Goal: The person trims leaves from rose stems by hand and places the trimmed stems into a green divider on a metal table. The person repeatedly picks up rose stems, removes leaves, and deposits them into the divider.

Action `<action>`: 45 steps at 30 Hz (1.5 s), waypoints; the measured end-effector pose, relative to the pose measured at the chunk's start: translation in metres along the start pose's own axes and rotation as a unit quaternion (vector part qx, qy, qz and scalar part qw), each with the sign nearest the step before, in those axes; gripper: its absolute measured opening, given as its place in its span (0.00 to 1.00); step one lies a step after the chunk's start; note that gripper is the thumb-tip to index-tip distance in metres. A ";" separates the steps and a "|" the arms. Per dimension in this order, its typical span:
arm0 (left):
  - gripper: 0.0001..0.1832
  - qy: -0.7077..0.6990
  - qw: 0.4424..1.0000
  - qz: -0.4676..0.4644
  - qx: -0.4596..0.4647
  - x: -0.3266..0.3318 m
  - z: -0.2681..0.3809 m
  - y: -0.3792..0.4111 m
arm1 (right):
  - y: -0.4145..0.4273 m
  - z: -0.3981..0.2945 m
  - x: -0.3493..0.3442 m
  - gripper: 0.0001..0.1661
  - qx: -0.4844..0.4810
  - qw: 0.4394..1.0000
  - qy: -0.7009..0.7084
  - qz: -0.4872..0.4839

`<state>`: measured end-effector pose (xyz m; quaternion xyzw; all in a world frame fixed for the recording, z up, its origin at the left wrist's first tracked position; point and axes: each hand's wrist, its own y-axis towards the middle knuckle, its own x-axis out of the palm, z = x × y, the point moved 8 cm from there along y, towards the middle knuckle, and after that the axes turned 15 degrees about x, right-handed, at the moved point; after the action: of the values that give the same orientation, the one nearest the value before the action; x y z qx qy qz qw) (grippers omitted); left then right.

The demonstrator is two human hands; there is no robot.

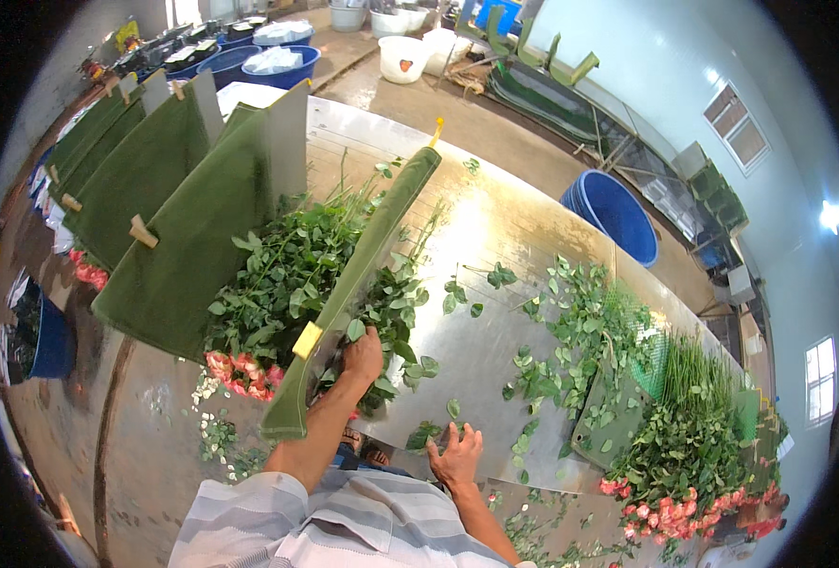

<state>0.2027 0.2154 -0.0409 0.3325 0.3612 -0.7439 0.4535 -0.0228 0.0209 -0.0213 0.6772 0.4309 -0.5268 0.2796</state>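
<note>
My left hand [364,355] reaches in among the leafy rose stems [394,298] beside a divider covered in green cloth [370,248]. Leaves hide part of its fingers, so I cannot tell whether it grips a stem. Near the front edge of the metal table [455,355], my right hand [456,454] has its fingers apart and holds nothing visible. Loose leaves [423,434] lie close to its thumb. Left of the divider is a thick bunch of leafy stems [284,270], its pink rose heads [242,373] hanging past the table's edge.
More cloth-covered dividers [192,234] stand at left, with wooden clips. At right, roses [675,440] lie by green mesh [650,362] and cut leaves [569,319]. Beyond the table stands a blue tub [611,216]. Leaves and petals litter the floor [157,426].
</note>
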 end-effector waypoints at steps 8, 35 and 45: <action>0.29 -0.289 0.934 0.146 0.151 0.007 0.049 -0.052 | -0.011 -0.004 0.018 0.37 -0.018 0.998 -0.018 -0.050; 0.26 0.158 0.837 0.515 0.101 -0.499 -0.198 -0.214 | -0.027 -0.045 0.012 0.25 -0.114 0.953 -0.276 0.051; 0.24 0.179 0.915 0.360 0.017 -0.407 -0.327 -0.066 | -0.109 -0.068 0.028 0.20 0.006 0.974 -0.223 -0.030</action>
<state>0.3467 0.6878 0.1399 0.5753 0.2792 -0.4644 0.6128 -0.0845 0.1367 -0.0204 0.5313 0.3748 -0.6752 0.3483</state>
